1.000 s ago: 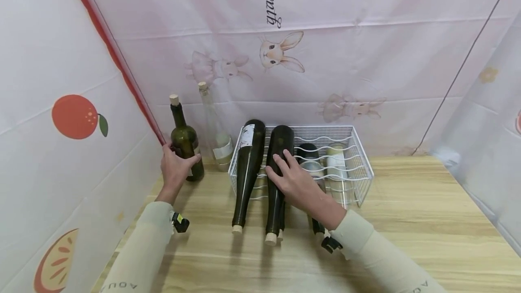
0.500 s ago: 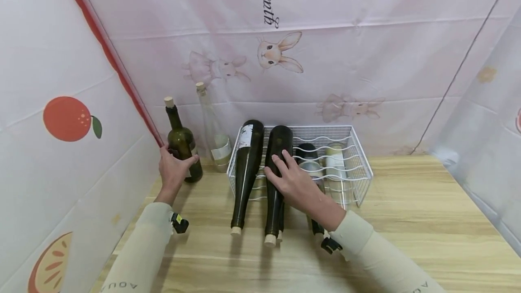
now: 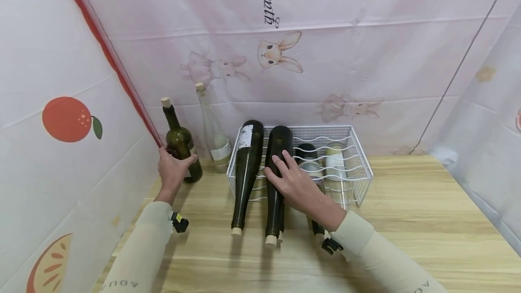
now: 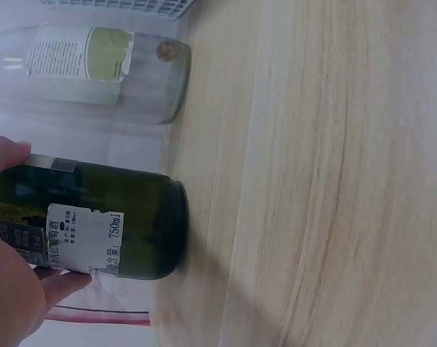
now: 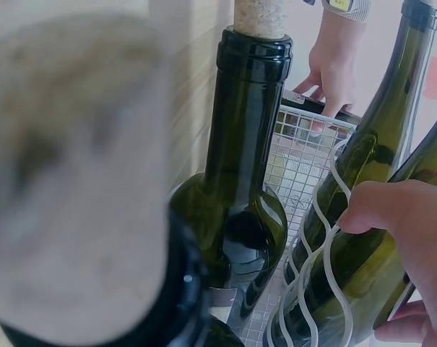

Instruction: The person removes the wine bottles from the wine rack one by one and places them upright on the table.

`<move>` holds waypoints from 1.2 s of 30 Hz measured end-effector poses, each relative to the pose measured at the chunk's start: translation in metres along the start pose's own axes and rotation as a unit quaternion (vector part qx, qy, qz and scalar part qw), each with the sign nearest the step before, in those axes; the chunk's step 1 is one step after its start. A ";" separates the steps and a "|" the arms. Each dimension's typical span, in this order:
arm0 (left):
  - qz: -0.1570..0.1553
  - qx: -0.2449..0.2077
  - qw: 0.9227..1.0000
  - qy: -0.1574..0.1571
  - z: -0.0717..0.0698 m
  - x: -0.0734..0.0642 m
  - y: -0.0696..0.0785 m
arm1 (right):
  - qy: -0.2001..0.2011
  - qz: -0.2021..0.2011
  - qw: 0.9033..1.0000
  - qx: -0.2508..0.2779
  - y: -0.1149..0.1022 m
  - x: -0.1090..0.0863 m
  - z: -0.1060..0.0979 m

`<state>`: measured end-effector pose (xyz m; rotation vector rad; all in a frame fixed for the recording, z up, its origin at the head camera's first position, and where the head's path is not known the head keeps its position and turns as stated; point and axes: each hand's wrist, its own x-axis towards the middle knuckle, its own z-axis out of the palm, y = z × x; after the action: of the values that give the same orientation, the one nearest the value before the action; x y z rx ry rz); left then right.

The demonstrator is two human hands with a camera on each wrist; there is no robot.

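Note:
My left hand (image 3: 174, 171) grips the body of a dark green corked wine bottle (image 3: 182, 141), which leans slightly left near the side wall. In the left wrist view this bottle (image 4: 149, 224) shows a torn white label, with its base at the wooden tabletop. My right hand (image 3: 301, 186) holds another dark wine bottle (image 3: 281, 141), lying on top of the white wire rack (image 3: 363, 171) with its cork toward me. The right wrist view shows the thumb and fingers of that hand (image 5: 420, 246) around the green glass (image 5: 366, 267).
A second dark bottle (image 3: 248, 162) lies on the rack's left end. Lower in the rack are a dark bottle (image 3: 307, 153) and a clear one (image 3: 335, 162). A clear corked bottle (image 3: 213, 134) stands at the back left. Printed cloth (image 3: 325, 71) hangs behind the table (image 3: 411, 202).
The neck of the bottle in my left hand has tipped a little to the left. My right hand and its bottle have stayed in place. The head view has shifted slightly.

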<state>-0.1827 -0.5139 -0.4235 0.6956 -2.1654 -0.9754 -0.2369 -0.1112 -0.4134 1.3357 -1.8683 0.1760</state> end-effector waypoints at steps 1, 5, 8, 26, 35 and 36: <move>-0.002 -0.002 1.000 -0.002 0.000 0.000 0.000 | 0.001 0.000 1.000 0.001 0.000 0.000 0.000; -0.010 -0.004 1.000 -0.004 -0.002 0.001 -0.001 | 0.006 -0.002 1.000 0.002 0.001 0.000 0.000; -0.014 -0.003 1.000 -0.003 -0.003 0.001 -0.002 | 0.008 -0.003 1.000 -0.001 0.000 0.000 0.000; -0.027 0.006 1.000 -0.003 -0.014 0.009 -0.013 | 0.000 -0.002 1.000 -0.002 0.000 -0.001 -0.001; -0.043 0.014 0.999 -0.015 -0.019 0.010 -0.011 | 0.004 -0.002 1.000 -0.001 0.001 -0.001 0.000; -0.045 0.014 0.999 -0.016 -0.019 0.010 -0.010 | 0.005 -0.003 1.000 -0.001 0.001 -0.001 0.000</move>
<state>-0.1729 -0.5352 -0.4181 0.8019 -2.1965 -1.0096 -0.2375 -0.1101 -0.4133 1.3358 -1.8555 0.1767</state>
